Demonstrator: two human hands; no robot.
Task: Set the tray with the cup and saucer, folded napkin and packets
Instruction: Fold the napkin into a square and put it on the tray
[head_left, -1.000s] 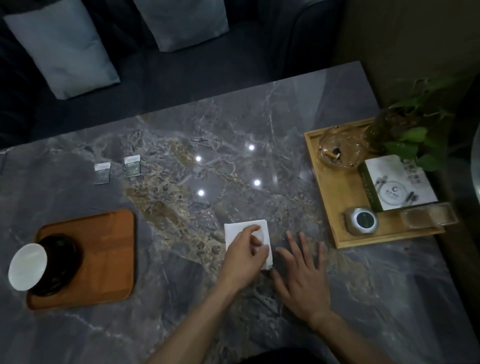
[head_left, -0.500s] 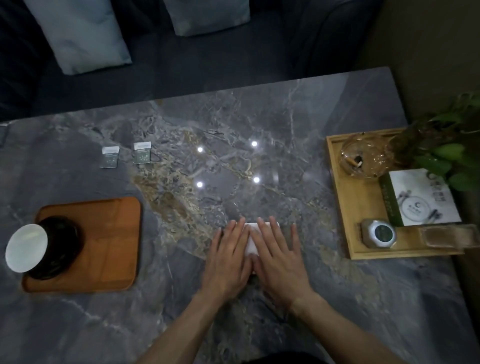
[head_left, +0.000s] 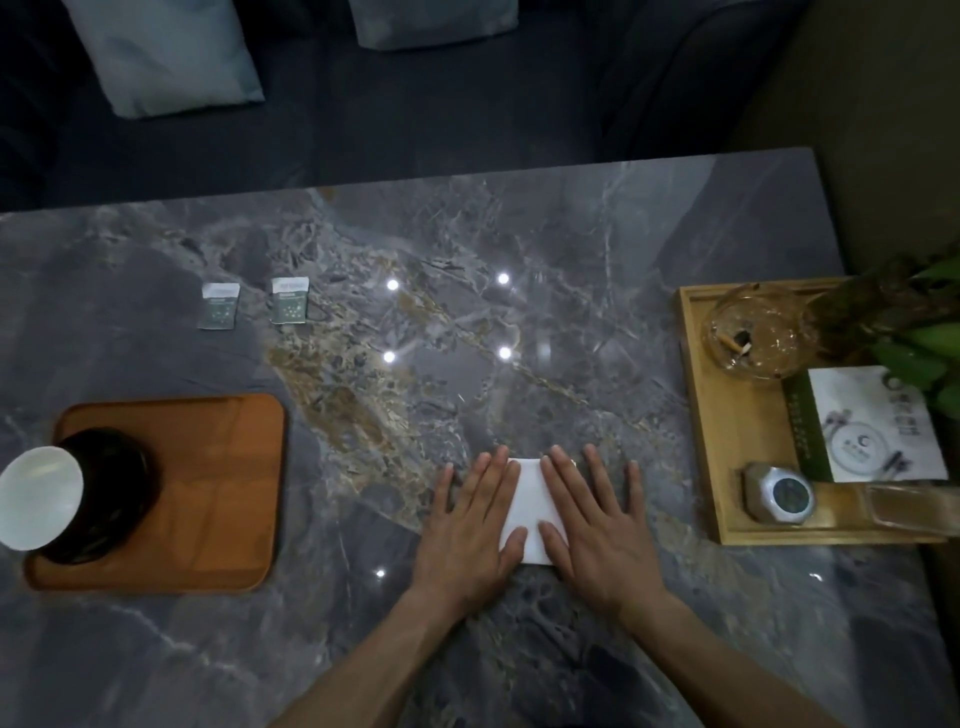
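Note:
A white folded napkin (head_left: 530, 506) lies on the marble table near its front middle. My left hand (head_left: 470, 525) and my right hand (head_left: 592, 519) press flat on its two sides, fingers spread, gripping nothing. At the left sits a brown wooden tray (head_left: 213, 493). On the tray's left part stands a white cup (head_left: 39, 496) on a dark saucer (head_left: 117, 488). Two small green-and-white packets (head_left: 221, 305) (head_left: 291, 300) lie side by side on the table beyond the tray.
A light bamboo tray (head_left: 727, 447) at the right holds a glass ashtray (head_left: 753, 332), a white-and-green box (head_left: 872, 426), a small round metal tin (head_left: 779, 493) and a plant (head_left: 914, 332). A dark sofa with pale cushions (head_left: 161, 57) runs behind the table.
My left hand was pinching the napkin's edge and my right lay beside it. Both hands came flat onto the napkin, then slid apart sideways, uncovering its middle.

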